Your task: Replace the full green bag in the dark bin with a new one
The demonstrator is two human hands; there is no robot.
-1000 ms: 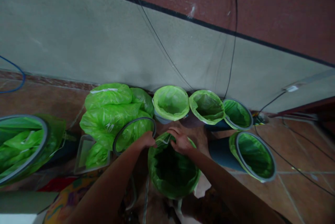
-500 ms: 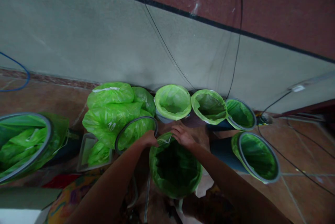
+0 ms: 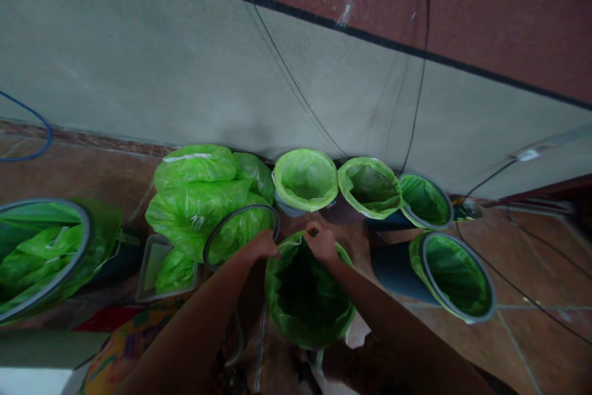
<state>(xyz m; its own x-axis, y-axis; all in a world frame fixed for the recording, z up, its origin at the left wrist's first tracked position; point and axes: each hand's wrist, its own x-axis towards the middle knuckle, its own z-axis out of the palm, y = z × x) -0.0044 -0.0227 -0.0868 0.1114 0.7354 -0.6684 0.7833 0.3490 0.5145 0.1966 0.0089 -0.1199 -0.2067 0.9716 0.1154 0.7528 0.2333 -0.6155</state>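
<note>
In the head view a green bin liner (image 3: 309, 330) is spread over the rim of a round bin standing in front of me. My left hand (image 3: 267, 244) is closed at the upper left of that rim, gripping the liner's edge; its fingertips are partly hidden. My right hand (image 3: 320, 242) is curled at the far side of the rim, with thumb and forefinger pinching the liner's edge by a pale strip. The bin's inside is dark. Beside my left hand, a grey ring (image 3: 206, 251) rests against filled green bags (image 3: 198, 198).
Several bins with green liners stand near the wall, including a light one (image 3: 282, 205) and a blue one (image 3: 398, 268) at right. A large lined bin (image 3: 86, 241) is at far left, near a clear plastic tub (image 3: 144, 272). Black cables (image 3: 518, 291) cross the tiled floor.
My right hand's fingers have curled from spread over the rim into a pinch on the liner's edge. The left hand has stayed almost in place.
</note>
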